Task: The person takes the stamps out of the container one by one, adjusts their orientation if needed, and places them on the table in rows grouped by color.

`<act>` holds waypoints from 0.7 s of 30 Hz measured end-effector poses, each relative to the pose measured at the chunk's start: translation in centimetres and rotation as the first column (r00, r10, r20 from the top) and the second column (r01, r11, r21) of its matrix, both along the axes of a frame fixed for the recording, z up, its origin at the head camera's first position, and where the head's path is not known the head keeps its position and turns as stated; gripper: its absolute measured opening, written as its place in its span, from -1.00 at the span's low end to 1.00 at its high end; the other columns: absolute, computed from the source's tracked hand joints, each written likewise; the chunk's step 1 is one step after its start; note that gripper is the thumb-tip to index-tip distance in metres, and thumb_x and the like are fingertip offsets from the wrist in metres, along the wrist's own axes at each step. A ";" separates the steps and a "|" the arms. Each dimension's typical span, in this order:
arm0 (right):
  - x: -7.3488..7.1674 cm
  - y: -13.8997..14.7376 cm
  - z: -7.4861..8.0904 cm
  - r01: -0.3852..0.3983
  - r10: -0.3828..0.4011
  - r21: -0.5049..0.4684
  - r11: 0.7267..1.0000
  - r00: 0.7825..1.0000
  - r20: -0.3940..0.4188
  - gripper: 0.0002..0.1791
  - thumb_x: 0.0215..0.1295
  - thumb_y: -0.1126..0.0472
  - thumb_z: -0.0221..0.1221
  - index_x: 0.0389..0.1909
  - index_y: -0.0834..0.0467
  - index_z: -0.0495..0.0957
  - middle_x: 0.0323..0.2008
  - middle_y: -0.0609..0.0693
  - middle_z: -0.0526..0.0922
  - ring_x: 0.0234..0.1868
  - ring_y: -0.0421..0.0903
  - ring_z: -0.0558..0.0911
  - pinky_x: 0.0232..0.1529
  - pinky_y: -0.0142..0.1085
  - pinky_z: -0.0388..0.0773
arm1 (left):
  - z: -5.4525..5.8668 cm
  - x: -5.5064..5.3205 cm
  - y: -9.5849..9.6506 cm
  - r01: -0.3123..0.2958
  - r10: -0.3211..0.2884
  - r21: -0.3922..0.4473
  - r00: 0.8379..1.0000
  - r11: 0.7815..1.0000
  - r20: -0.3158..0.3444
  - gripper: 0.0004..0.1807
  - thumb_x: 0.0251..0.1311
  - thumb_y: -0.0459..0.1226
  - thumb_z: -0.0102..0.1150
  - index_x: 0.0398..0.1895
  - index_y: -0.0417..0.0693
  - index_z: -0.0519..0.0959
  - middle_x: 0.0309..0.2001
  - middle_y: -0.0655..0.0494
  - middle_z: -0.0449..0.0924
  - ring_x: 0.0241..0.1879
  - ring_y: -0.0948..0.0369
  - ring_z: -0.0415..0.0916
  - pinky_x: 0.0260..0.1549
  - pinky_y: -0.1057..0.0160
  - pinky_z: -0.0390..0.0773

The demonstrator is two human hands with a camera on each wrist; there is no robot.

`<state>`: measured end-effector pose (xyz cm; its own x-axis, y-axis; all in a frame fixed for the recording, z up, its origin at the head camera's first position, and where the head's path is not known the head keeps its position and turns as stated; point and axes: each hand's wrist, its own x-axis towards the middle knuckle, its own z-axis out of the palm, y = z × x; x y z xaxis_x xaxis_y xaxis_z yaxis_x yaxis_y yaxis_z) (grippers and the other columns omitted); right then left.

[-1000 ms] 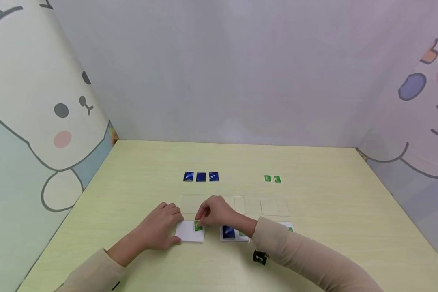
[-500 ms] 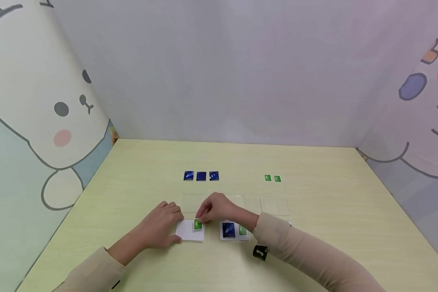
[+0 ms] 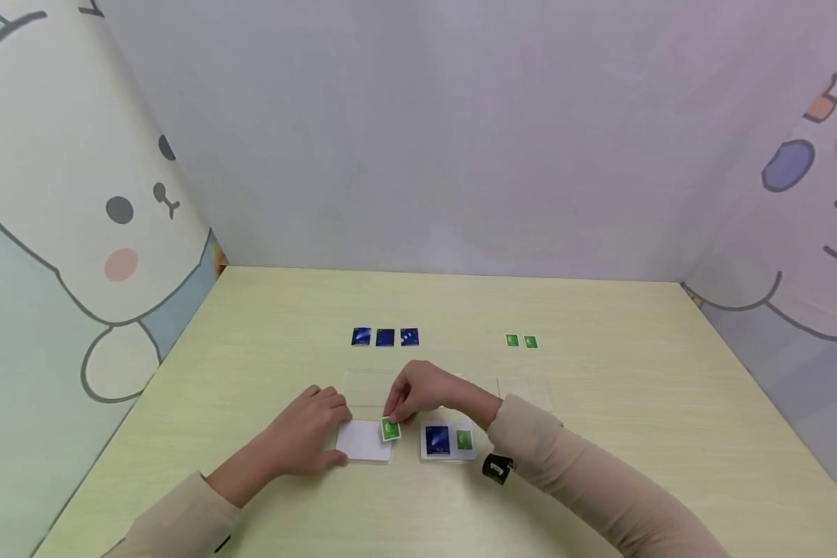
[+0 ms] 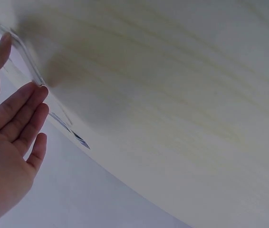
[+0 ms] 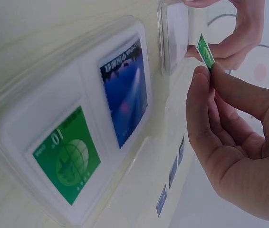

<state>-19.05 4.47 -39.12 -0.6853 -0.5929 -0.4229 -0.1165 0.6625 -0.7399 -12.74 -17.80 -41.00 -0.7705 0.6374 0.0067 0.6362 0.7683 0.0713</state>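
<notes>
My right hand (image 3: 421, 387) pinches a small green stamp (image 3: 390, 428) by its edge between thumb and forefinger. The stamp overlaps the right edge of a white-backed clear plastic case (image 3: 359, 442) in the head view. My left hand (image 3: 307, 434) holds this case at its left side, fingertips at the far edge and thumb at the near edge. To the right, a second case (image 3: 453, 457) contains a blue stamp (image 5: 125, 90) and a green stamp (image 5: 68, 161) side by side. In the right wrist view the held stamp (image 5: 204, 51) is tilted, seen above the fingertips.
Three blue stamps (image 3: 385, 337) lie in a row at the back of the table (image 3: 251, 325). Two green stamps (image 3: 521, 341) lie to their right. Transparent lids (image 3: 366, 384) stretch behind the cases. A small black item (image 3: 498, 468) shows beside the right cuff.
My right hand has moved slightly right and away, carrying the green stamp from the white surface to the case's right edge. The second case's green stamp has come into full view. My left hand stays put.
</notes>
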 end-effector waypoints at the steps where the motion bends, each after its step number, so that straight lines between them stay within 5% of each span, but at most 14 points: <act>1: -0.1 0.1 0.1 0.001 -0.001 0.002 1.000 1.000 0.005 -0.95 0.09 0.33 0.35 -0.41 0.21 0.73 -0.49 0.05 0.75 -0.56 -0.24 0.63 -0.35 -0.30 0.65 | 0.0 0.0 0.0 -0.002 0.002 0.000 1.000 1.000 0.002 -0.50 -0.14 0.07 0.42 -0.20 -0.05 0.63 -0.22 0.16 0.64 -0.16 0.20 0.45 -0.11 0.15 0.40; 21: -1.1 2.1 1.2 0.046 -0.046 0.005 0.999 0.999 0.003 -0.93 0.12 0.34 0.32 -0.36 0.24 0.72 -0.45 0.05 0.74 -0.52 -0.22 0.65 -0.27 -0.23 0.67 | -0.2 0.2 0.0 0.001 -0.001 0.003 1.000 1.000 -0.020 -0.50 -0.15 0.07 0.42 -0.22 -0.06 0.64 -0.23 0.16 0.64 -0.17 0.21 0.45 -0.13 0.16 0.39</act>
